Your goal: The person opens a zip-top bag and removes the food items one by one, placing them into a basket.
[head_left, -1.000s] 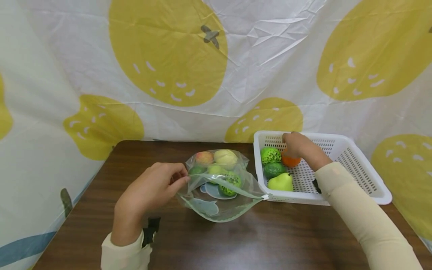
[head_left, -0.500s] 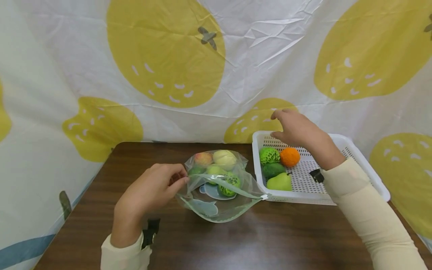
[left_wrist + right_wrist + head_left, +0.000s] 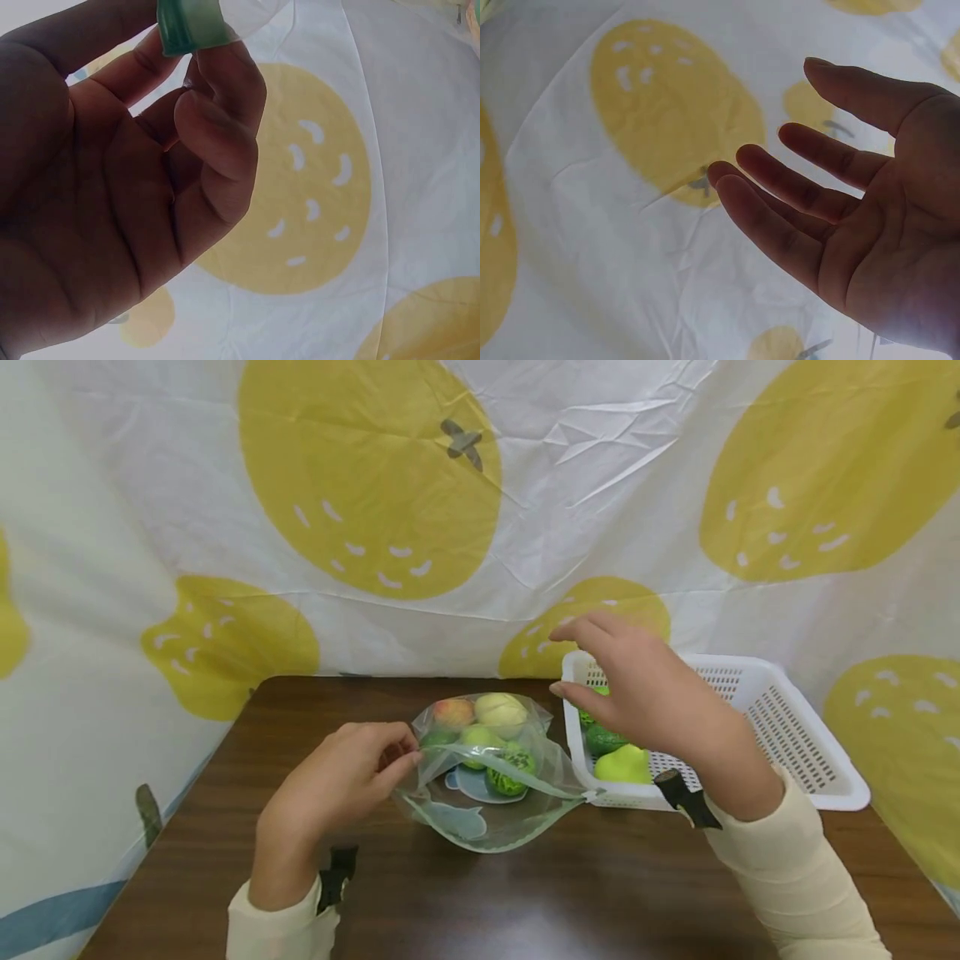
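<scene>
Clear plastic bag (image 3: pixel 459 820), centre frame, lies lower left of the right hand (image 3: pixel 645 693), its fingers apart holding nothing; the left hand (image 3: pixel 341 777) pinches the bag's edge

Bag (image 3: pixel 510 833) left, basket (image 3: pixel 806 731) right, pear (image 3: pixel 622 767) inside, probably avocado (image 3: pixel 602 741) behind

Right hand (image 3: pixel 877 202), bare, near and at right: palm in view, four fingers (image 3: pixel 772 229) loosely extended leftward, thumb (image 3: pixel 870 94) well apart from them. Far, behind the hand: creased white fabric sheet (image 3: pixel 570 217) with yellow fruit prints. Item, large yellow oval print (image 3: pixel 667 105), white dashes at one end, dark stem mark at the other. Item, large yellow print (image 3: pixel 493 247) at far left, cut by the frame edge.
</scene>
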